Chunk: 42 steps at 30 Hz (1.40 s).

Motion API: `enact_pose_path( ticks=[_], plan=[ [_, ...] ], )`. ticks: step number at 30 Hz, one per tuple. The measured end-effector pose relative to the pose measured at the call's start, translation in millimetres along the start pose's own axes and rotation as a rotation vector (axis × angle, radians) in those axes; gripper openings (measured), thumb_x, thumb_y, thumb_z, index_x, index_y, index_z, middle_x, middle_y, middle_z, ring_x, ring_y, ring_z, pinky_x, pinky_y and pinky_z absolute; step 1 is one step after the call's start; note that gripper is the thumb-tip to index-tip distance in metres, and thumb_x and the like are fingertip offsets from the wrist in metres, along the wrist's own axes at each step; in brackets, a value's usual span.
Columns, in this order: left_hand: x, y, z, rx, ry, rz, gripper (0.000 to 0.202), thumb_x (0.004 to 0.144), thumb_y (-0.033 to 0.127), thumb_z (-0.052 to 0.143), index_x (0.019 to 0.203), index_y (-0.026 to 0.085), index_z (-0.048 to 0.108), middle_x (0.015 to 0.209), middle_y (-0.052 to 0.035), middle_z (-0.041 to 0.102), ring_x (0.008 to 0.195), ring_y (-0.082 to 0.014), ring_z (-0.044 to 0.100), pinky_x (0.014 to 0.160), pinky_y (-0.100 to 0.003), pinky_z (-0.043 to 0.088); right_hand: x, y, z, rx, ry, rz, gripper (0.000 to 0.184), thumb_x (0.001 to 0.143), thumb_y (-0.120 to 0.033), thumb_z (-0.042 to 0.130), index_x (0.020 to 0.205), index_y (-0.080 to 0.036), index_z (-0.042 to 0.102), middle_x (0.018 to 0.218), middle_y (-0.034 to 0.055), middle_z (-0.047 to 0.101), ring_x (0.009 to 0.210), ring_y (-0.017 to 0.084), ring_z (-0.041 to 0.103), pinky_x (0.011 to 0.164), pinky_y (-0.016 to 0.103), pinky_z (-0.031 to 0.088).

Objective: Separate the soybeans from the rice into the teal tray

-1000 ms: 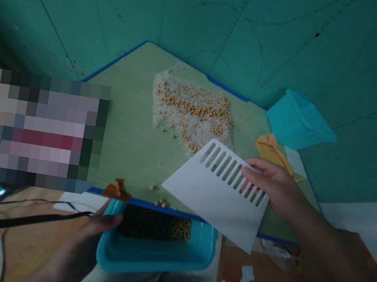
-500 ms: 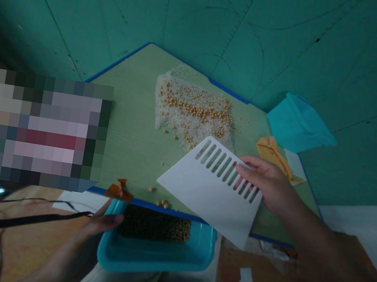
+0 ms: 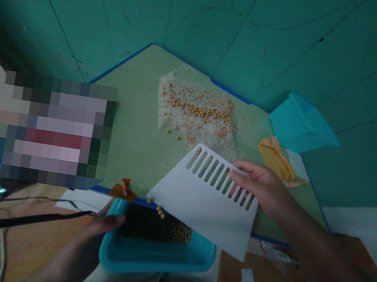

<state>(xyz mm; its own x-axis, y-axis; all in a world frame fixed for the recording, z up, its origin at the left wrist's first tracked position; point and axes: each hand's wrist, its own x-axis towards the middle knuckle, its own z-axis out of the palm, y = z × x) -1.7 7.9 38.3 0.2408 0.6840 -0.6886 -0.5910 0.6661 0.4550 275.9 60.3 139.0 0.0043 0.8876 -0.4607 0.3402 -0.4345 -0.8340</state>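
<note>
Head view shows two hands, one white scraper point(image 3: 200, 200) and one blue tray point(image 3: 156, 256). The right hand point(image 3: 264, 191) has its grip closed on the slotted end of the scraper, with the fingers lying over the slots on top; the thumb is hidden under the plate. The scraper lies low over the near part of the green table point(image 3: 130, 146), between the grain pile point(image 3: 200, 114) and the tray. It has one row of slots, but some are covered by fingers, so I cannot count them exactly. The slotted edge points away from the person, toward the pile, and the wide plain edge points toward the tray. Its long axis runs from the left, at the table edge, down to the right.

The left hand point(image 3: 103, 224) grips the tray by its left rim, thumb on top, just below the near edge of the table. Inside the tray is one dark heap of beans point(image 3: 157, 225); its far part is cut off by the table edge. About three loose beans point(image 3: 160, 211) are at this edge, beside the left corner of the scraper. One orange scrap point(image 3: 123, 191) sits on the edge near them. One teal box point(image 3: 302, 123) and one yellow piece point(image 3: 275, 157) are to the right, well apart from the tray. The picture is dark, and a pixelated block covers the left part of the table.
</note>
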Motion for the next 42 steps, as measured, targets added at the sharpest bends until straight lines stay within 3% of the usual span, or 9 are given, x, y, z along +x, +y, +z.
enact_pose_path(
  ticks=[5,11,14,21,27,29,32,38,42],
  plan=[
    [1,-1,-1.3,-0.017,-0.042,-0.007,0.019,0.057,0.019,0.079,0.074,0.028,0.079,0.086,-0.0003,0.084,0.108,-0.035,0.066,0.093,-0.038,0.051,-6,1,-6,0.01,0.013,0.021,0.026,0.073,-0.041,0.07,0.089,-0.02,0.068,0.055,-0.0029,0.064,0.043,0.009,0.055,0.042,0.019,0.04],
    [1,-1,-2.1,-0.06,-0.088,-0.025,0.021,0.061,0.02,0.078,0.079,0.029,0.079,0.09,-0.0001,0.083,0.111,-0.0339,0.065,0.093,-0.039,0.051,-10,8,-48,0.084,0.292,-0.017,0.027,0.066,-0.042,0.077,0.084,-0.024,0.069,0.059,-0.001,0.066,0.045,0.012,0.056,0.042,0.023,0.042],
    [3,-3,-4.1,-0.022,-0.076,-0.033,0.019,0.059,0.022,0.08,0.076,0.029,0.079,0.091,0.0012,0.083,0.11,-0.0328,0.066,0.094,-0.039,0.051,-13,12,-63,0.075,0.365,0.01,0.025,0.066,-0.041,0.078,0.083,-0.026,0.069,0.059,-0.0007,0.066,0.045,0.012,0.055,0.042,0.024,0.04],
    [7,-8,-5.7,0.026,-0.119,-0.012,0.03,0.056,0.026,0.082,0.085,0.031,0.079,0.093,0.0033,0.083,0.11,-0.0318,0.066,0.094,-0.038,0.051,-16,25,-67,0.034,0.273,0.061,0.027,0.065,-0.044,0.078,0.085,-0.027,0.07,0.063,-0.0011,0.069,0.05,0.013,0.059,0.046,0.023,0.043],
    [4,-6,-0.7,0.017,-0.091,0.016,0.066,0.056,0.022,0.081,0.12,0.031,0.067,0.104,0.0019,0.081,0.11,-0.0347,0.066,0.091,-0.042,0.054,-15,29,-64,0.013,0.149,0.052,0.031,0.066,-0.049,0.077,0.084,-0.025,0.07,0.062,-0.0014,0.069,0.053,0.012,0.061,0.049,0.02,0.045],
    [3,-6,0.3,0.012,-0.068,0.007,0.071,0.055,0.022,0.082,0.124,0.03,0.064,0.105,0.0009,0.08,0.11,-0.0357,0.066,0.09,-0.043,0.054,-16,30,-64,0.007,0.145,0.037,0.031,0.067,-0.049,0.077,0.084,-0.024,0.071,0.063,-0.0018,0.068,0.054,0.011,0.061,0.05,0.019,0.044],
    [3,-7,0.2,0.012,-0.044,0.002,0.067,0.053,0.022,0.083,0.117,0.03,0.069,0.102,0.0012,0.081,0.109,-0.035,0.066,0.089,-0.042,0.054,-17,33,-63,0.015,0.148,0.03,0.03,0.066,-0.047,0.078,0.084,-0.024,0.071,0.065,-0.0023,0.069,0.055,0.01,0.061,0.051,0.018,0.044],
    [6,-10,-2.6,0.048,-0.098,-0.028,0.022,0.054,0.027,0.082,0.076,0.028,0.08,0.086,0.0017,0.084,0.106,-0.0338,0.068,0.09,-0.04,0.054,-23,35,-56,0.018,0.136,0.063,0.028,0.066,-0.046,0.077,0.081,-0.023,0.071,0.06,-0.0022,0.067,0.049,0.01,0.059,0.047,0.018,0.042],
    [7,-9,-2.2,0.05,-0.075,-0.034,0.024,0.054,0.028,0.083,0.077,0.03,0.08,0.083,0.0037,0.084,0.107,-0.0321,0.068,0.094,-0.038,0.051,-30,32,-52,-0.023,0.105,0.052,0.027,0.067,-0.047,0.075,0.079,-0.023,0.072,0.06,-0.001,0.067,0.051,0.011,0.06,0.048,0.019,0.043]
  ],
)
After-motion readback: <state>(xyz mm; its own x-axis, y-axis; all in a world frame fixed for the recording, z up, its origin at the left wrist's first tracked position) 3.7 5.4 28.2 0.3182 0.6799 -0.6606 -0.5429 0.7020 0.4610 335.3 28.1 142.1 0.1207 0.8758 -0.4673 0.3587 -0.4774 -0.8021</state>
